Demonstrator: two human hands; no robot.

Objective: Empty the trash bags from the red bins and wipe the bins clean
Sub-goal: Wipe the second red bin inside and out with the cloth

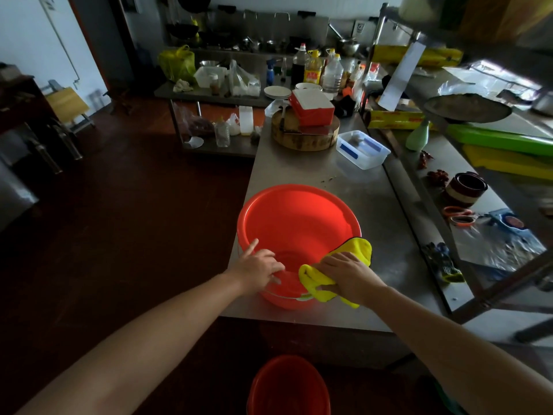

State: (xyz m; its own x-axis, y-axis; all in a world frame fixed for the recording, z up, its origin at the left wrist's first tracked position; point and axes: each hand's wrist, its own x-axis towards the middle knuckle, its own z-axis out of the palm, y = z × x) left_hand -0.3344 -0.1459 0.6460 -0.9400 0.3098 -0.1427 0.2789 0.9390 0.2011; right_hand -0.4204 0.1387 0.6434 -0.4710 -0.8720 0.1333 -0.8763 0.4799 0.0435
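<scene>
Red bin near chopping block, tub.

No legible text or labels
</scene>
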